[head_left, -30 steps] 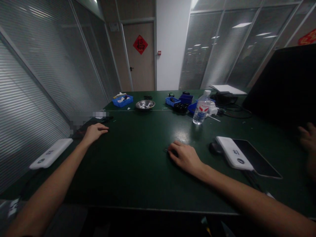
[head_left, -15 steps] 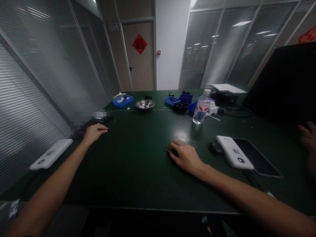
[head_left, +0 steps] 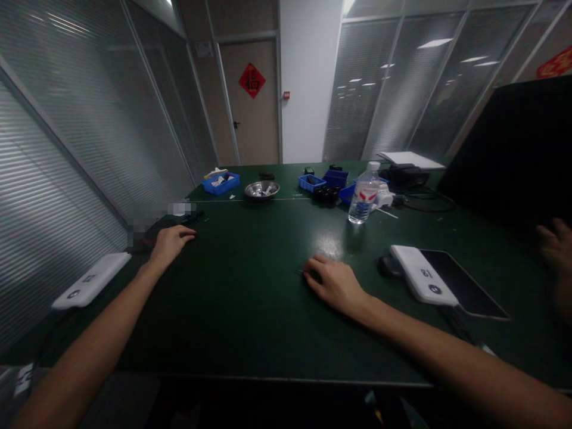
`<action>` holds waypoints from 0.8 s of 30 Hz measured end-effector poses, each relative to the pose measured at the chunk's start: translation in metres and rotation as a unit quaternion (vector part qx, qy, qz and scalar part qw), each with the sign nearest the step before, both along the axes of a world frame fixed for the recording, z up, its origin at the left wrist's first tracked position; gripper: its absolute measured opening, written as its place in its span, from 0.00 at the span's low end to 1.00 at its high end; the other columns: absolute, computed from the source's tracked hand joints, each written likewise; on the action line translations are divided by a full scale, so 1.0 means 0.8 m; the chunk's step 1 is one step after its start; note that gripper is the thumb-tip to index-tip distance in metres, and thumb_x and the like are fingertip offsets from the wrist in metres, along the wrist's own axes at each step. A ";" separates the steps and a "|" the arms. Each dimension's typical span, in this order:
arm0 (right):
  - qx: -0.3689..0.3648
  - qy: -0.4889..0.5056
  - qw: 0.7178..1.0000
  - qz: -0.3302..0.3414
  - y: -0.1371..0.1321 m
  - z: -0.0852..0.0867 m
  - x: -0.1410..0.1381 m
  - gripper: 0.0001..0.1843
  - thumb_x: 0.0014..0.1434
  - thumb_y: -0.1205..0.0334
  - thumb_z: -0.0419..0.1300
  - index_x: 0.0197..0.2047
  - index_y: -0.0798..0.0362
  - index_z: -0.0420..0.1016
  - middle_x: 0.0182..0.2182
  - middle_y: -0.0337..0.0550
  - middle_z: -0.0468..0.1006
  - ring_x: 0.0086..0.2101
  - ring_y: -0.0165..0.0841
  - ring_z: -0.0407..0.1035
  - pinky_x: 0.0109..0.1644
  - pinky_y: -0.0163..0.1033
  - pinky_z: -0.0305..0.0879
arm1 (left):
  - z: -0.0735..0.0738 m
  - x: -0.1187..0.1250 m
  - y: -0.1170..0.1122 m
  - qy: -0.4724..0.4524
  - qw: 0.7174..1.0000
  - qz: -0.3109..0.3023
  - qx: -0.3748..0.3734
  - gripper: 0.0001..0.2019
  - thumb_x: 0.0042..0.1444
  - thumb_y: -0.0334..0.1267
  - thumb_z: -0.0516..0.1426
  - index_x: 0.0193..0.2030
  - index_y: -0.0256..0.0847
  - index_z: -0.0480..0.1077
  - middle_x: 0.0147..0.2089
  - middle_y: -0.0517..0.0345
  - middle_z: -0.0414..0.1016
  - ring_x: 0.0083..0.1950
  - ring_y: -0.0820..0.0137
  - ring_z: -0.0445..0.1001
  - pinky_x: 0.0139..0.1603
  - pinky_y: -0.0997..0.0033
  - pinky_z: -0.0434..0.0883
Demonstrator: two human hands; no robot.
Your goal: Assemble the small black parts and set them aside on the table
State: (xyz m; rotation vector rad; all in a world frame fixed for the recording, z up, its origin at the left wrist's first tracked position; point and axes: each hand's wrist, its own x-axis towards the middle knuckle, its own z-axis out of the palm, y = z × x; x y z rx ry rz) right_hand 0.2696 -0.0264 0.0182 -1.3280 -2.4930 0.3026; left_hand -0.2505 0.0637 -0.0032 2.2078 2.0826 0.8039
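On the left of the dark green table point(head_left: 250, 286), my left hand point(head_left: 171, 243) rests with fingers pinched together; a tiny dark thing may sit at the fingertips, too small to name. Right of the middle, my right hand point(head_left: 334, 281) lies on the tabletop with thumb and fingers closed. A small, thin, metallic-looking piece point(head_left: 299, 271) sticks out leftward from its fingertips; its kind is unclear. Beyond that hand stands a clear water bottle point(head_left: 363, 195). A black computer mouse point(head_left: 389, 267) is to the right of my right hand, apart from it.
White power banks lie at left point(head_left: 93, 280) and right point(head_left: 422, 275), the right one on a dark tablet point(head_left: 467, 286). Farther back are a metal bowl point(head_left: 262, 190), blue bins point(head_left: 221, 183) and cables. Another person's hand point(head_left: 556, 241) shows at the right edge, near a black screen point(head_left: 518, 143).
The view has shifted very slightly. Both hands stay in place with their fingers closed.
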 end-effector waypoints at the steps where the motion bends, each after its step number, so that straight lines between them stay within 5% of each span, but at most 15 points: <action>1: 0.001 0.000 1.000 -0.001 0.000 0.000 0.000 0.11 0.70 0.57 0.54 0.48 0.50 0.75 0.45 0.43 0.75 0.34 0.30 0.70 0.35 0.35 0.61 | 0.000 0.004 -0.001 0.012 1.000 -0.003 0.002 0.17 0.60 0.50 0.58 0.46 0.44 0.82 0.53 0.53 0.82 0.55 0.55 0.78 0.63 0.57 0.69; 8: 0.007 -0.001 1.000 -0.003 0.001 -0.001 -0.001 0.10 0.69 0.58 0.55 0.47 0.50 0.75 0.43 0.42 0.75 0.34 0.31 0.70 0.34 0.35 0.59 | 0.002 0.025 -0.002 0.090 0.996 0.007 0.005 0.17 0.62 0.36 0.53 0.51 0.39 0.80 0.55 0.49 0.81 0.57 0.57 0.77 0.64 0.58 0.69; 24: 0.011 -0.002 1.000 -0.005 0.001 -0.005 -0.002 0.10 0.69 0.57 0.55 0.47 0.50 0.76 0.44 0.43 0.75 0.34 0.31 0.71 0.34 0.36 0.60 | 0.000 0.029 -0.004 0.156 0.988 0.020 0.001 0.17 0.64 0.35 0.52 0.53 0.41 0.79 0.56 0.50 0.80 0.56 0.55 0.77 0.59 0.58 0.71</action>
